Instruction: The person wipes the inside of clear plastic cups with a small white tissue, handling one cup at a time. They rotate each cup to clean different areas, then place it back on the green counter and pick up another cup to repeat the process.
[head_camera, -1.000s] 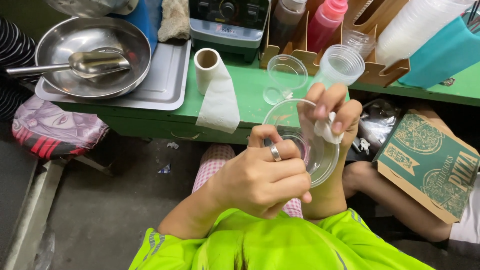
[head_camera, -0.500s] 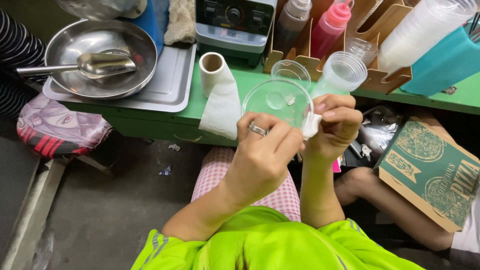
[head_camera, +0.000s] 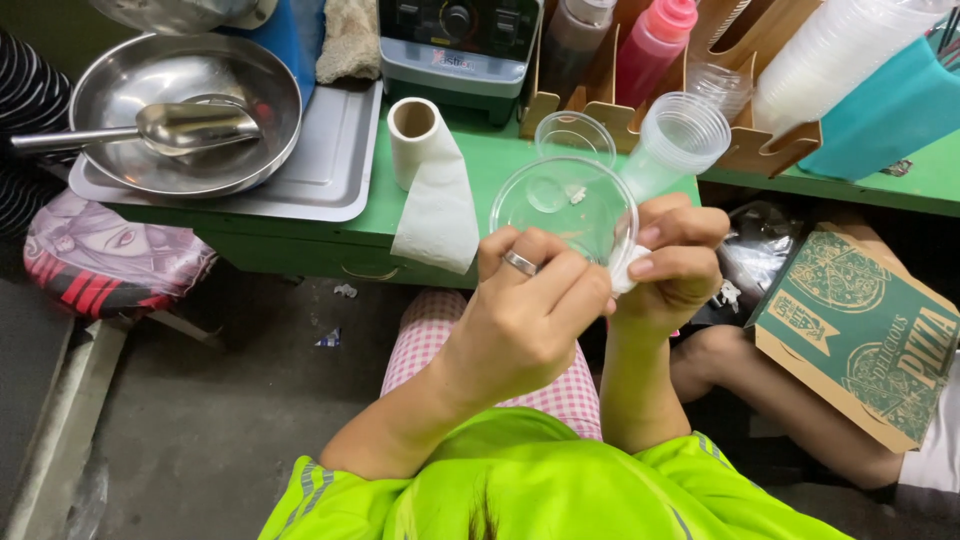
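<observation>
The fingers (head_camera: 560, 275) of the left hand (head_camera: 525, 325) are curling narrow around the near edge of a clear plastic lid (head_camera: 565, 205), holding it up in front of the person's chest, above the lap and just in front of the green counter (head_camera: 480, 170). A ring is sitting on one of those fingers. The right hand (head_camera: 675, 260) is pinching a small wad of white paper (head_camera: 625, 272) tight against the right edge of the lid.

To do this wiping well, I think the left hand should be gripping only the rim, so no new marks are going on the clear part. The paper should be going round in small circles, pressing softly, because the thin lid is likely bending easily.

Just behind the lid, a stack of clear cups (head_camera: 675, 140) is standing on the counter. A roll of paper towel (head_camera: 430, 170) is lying to the left, with a loose sheet hanging over the edge. Farther left, a metal bowl (head_camera: 185, 110) with a scoop is resting on a tray (head_camera: 330, 170). A green cardboard box (head_camera: 860, 335) is leaning low at the right.
</observation>
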